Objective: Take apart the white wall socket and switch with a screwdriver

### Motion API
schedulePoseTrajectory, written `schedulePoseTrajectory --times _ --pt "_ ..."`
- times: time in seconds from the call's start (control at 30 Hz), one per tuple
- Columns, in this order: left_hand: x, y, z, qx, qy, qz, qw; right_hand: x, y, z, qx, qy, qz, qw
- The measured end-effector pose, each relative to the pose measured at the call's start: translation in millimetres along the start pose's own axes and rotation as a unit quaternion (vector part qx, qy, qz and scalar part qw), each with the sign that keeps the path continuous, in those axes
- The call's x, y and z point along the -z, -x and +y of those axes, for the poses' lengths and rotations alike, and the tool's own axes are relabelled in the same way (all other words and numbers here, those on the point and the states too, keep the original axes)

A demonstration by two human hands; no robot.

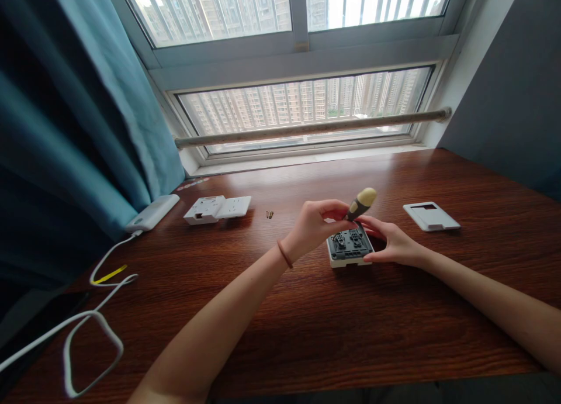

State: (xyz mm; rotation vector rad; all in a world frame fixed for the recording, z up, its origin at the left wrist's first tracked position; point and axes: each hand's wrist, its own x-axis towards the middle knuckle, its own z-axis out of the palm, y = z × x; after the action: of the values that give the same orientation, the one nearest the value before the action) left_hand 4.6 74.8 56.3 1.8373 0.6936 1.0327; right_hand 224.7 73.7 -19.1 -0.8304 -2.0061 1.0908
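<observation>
My left hand (318,225) is closed around a screwdriver (362,203) with a grey and pale yellow handle, tilted over a wall switch (350,246). The switch has a dark grey inner face and a white base, and rests on the table. Its shaft and tip are mostly hidden behind my fingers. My right hand (392,243) grips the switch from its right side, thumb at the near corner and fingers at the far edge. A white cover plate (431,216) with a rectangular opening lies to the right of that hand.
Several small screws (269,215) lie left of my hands on the brown wooden table (280,345). Further left sit an opened white socket box (205,210) and a white power strip (153,212) with a looping cable (94,315). A blue curtain (131,129) hangs beside the window.
</observation>
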Motion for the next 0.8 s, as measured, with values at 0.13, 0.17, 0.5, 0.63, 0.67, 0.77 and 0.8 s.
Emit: schedulePoseTrajectory --times 0.13,0.17,0.5,0.63,0.67,0.77,0.8 --pt "-6.7 2 1 -0.031 -0.037 -0.024 0.999 0 0 1 0.008 -0.002 0.003 1.000" --pt "-6.3 2 0 -0.030 -0.031 -0.024 0.999 0 0 1 0.011 -0.003 0.004 1.000" --pt "15.4 -3 -1 -0.005 0.045 -0.039 0.998 -1 1 -2 -0.005 0.008 0.004 1.000" --pt "17.8 -5 -7 -0.005 0.082 -0.060 0.995 -1 1 -1 -0.006 0.003 0.003 1.000" --pt "18.5 -5 -10 -0.004 0.094 -0.056 0.994 -1 1 -1 -0.007 0.002 0.001 1.000" --pt "21.6 -7 -18 -0.001 0.129 -0.022 0.991 0 1 1 -0.009 0.006 -0.002 1.000" --pt "22.7 -7 -21 0.000 0.137 -0.014 0.990 1 1 1 -0.010 0.009 -0.003 1.000"
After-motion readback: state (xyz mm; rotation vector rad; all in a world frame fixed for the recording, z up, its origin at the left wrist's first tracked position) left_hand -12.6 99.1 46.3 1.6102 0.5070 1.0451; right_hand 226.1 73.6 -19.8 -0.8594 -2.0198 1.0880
